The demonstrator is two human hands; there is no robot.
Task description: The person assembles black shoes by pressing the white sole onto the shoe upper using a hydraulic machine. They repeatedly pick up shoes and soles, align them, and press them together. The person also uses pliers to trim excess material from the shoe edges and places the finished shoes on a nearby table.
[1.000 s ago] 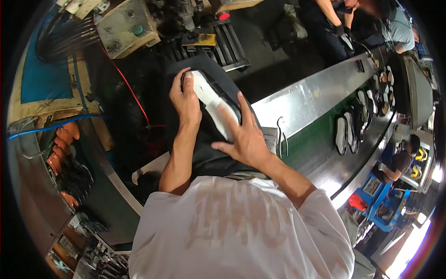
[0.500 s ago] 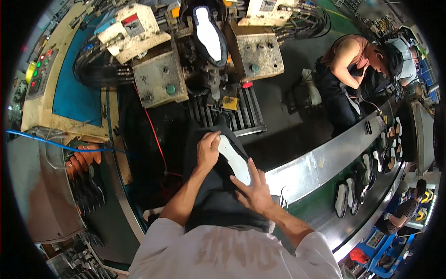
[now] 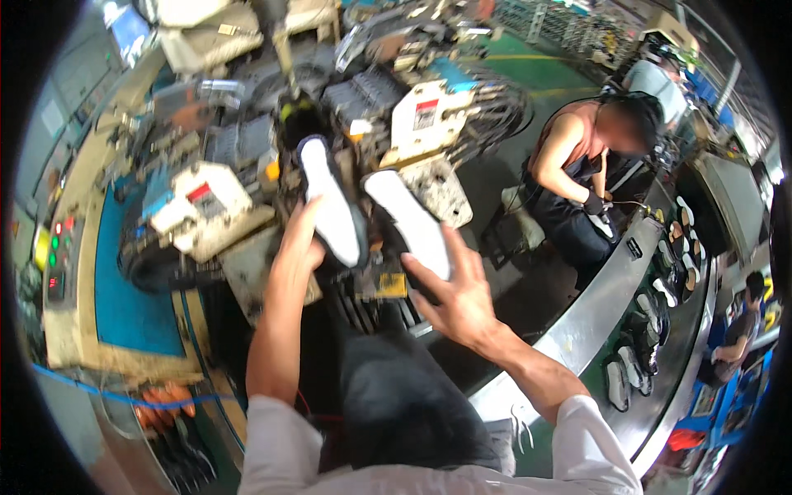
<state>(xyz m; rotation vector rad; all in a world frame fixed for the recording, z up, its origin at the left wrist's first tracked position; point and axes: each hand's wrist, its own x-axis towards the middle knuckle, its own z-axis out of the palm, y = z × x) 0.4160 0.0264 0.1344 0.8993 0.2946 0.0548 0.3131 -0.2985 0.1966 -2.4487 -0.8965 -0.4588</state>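
Observation:
In the middle of the machine, a dark shoe upper with a white insole (image 3: 330,216) sits sole up, toe toward me. My left hand (image 3: 299,239) grips its left edge near the toe end, with the fingers partly hidden behind it. A second dark shoe upper with a white insole (image 3: 410,221) is held just to its right, tilted and also sole up. My right hand (image 3: 462,295) is closed around the near end of this second one, thumb at its left side and fingers along its right. The two uppers are close together.
The cream machine (image 3: 202,206) spreads ahead with hoses and metal blocks. Right, a metal-edged conveyor (image 3: 569,318) carries several shoes (image 3: 631,367). Beyond it a seated co-worker (image 3: 569,157) handles a shoe. At left stand a lit button panel (image 3: 59,256) and a rack of orange and black shoe forms (image 3: 169,400).
Both hands have moved forward from my lap to the machine. The right hand carries the upper; the left has let go of it and taken hold of the one on the machine.

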